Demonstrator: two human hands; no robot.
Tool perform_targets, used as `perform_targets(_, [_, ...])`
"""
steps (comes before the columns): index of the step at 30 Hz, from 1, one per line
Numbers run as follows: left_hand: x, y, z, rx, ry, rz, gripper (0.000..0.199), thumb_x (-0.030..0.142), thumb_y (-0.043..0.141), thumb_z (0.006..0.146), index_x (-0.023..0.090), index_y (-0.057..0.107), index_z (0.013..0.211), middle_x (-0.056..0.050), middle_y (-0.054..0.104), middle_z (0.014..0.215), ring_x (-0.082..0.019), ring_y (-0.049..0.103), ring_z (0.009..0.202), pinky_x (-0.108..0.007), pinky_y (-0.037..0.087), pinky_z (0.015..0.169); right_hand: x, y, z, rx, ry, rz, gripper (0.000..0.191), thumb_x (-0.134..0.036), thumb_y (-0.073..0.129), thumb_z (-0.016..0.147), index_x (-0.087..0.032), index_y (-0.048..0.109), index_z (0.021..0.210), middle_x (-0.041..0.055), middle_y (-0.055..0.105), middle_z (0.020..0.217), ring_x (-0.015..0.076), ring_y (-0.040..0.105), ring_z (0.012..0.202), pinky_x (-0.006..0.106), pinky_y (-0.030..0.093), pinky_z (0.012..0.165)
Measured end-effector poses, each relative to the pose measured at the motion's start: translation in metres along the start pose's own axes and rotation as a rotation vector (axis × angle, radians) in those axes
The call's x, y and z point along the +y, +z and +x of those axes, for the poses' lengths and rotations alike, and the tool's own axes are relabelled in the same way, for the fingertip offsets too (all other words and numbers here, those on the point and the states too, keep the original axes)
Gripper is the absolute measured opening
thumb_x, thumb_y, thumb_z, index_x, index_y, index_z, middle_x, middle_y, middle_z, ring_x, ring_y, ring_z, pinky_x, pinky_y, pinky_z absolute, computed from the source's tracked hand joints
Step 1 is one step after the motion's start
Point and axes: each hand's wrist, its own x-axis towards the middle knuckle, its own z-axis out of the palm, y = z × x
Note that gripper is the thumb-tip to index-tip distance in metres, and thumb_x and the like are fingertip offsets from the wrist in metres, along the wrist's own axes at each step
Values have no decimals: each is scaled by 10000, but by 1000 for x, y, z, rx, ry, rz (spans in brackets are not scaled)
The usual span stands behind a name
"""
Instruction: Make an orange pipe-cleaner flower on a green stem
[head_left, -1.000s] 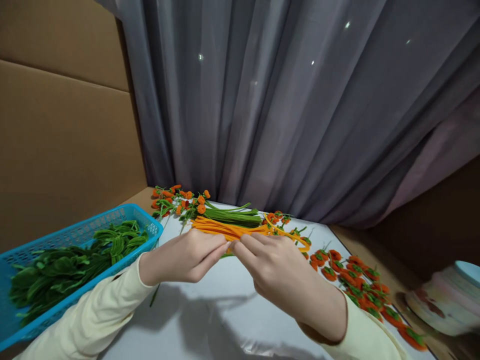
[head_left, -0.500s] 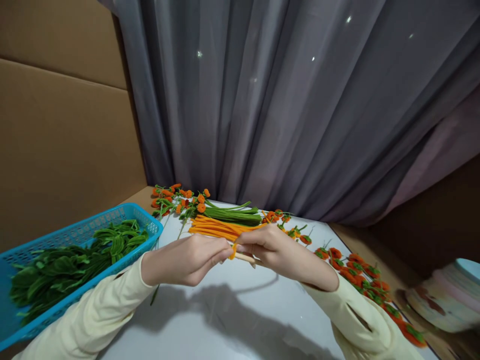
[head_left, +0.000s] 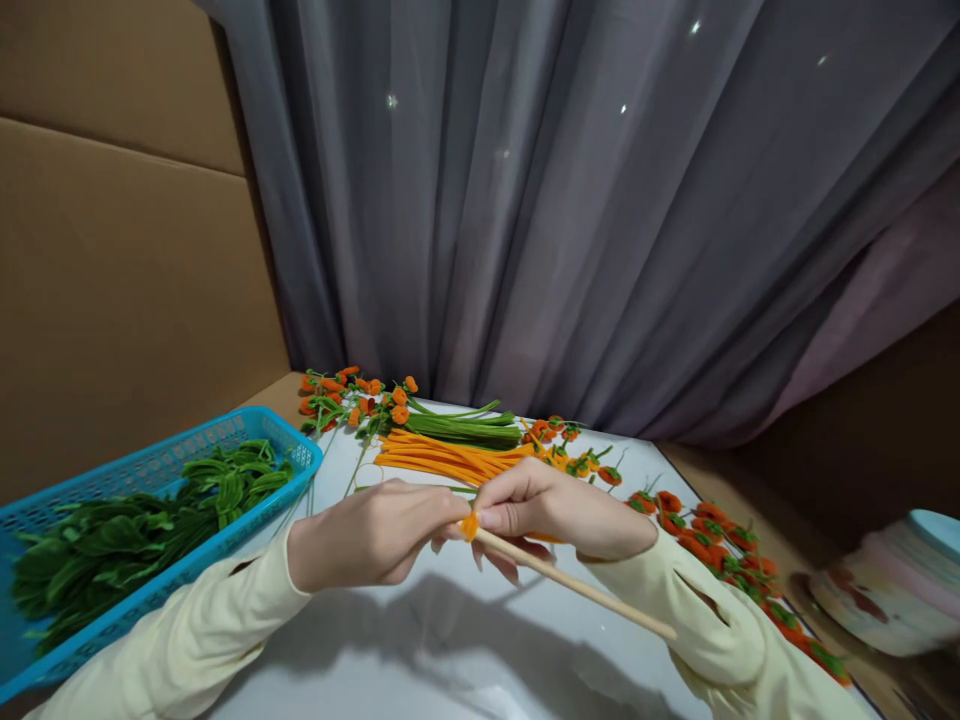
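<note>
Your left hand [head_left: 379,530] is closed, fingers pinched on the near-hidden end of a wooden stick [head_left: 585,587], right beside a small orange loop [head_left: 469,526] wrapped around it. Your right hand [head_left: 544,508] has thumb and forefinger pinching at that loop from the other side, with the other fingers curled loosely below the stick. The rest of the stick slants down toward your right sleeve [head_left: 712,620], out over the white table [head_left: 330,635]. Just past your hands there's a pile of orange strips [head_left: 442,457], and behind that a bunch of green strips [head_left: 469,430]. Off to your left you've got a blue basket [head_left: 309,458] with green leaves [head_left: 112,540] in it. Orange flowers [head_left: 400,413] sit at the back left, more orange pieces with green tops [head_left: 709,527] run down the right edge, and a jar [head_left: 892,590] stands beyond those.
</note>
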Motion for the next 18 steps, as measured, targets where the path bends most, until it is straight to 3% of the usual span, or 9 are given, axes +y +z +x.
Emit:
perform_targets(7, [3, 5, 2, 79, 174, 128, 228, 43, 270, 830, 132, 409, 988, -47, 566, 598, -159, 547, 561, -238, 453, 509, 31, 11, 11, -165, -61, 540, 316, -349, 626, 775, -38, 625, 720, 57, 603, 531, 67, 445, 332, 171, 272, 301])
perform_targets(14, [1, 7, 7, 189, 304, 242, 263, 108, 258, 882, 91, 469, 1038, -82, 622, 612, -178, 613, 591, -277, 527, 593, 42, 15, 9, -132, -77, 645, 272, -295, 597, 790, -28, 622, 746, 32, 564, 484, 15, 254, 277, 164, 122, 287])
perform_targets(18, [-3, 15, 1, 295, 326, 302, 280, 125, 263, 887, 114, 522, 995, -88, 652, 645, -172, 633, 639, -270, 546, 636, 54, 20, 14, -158, -151, 684, 283, -311, 594, 800, -38, 606, 726, 18, 543, 469, 13, 230, 283, 168, 119, 300])
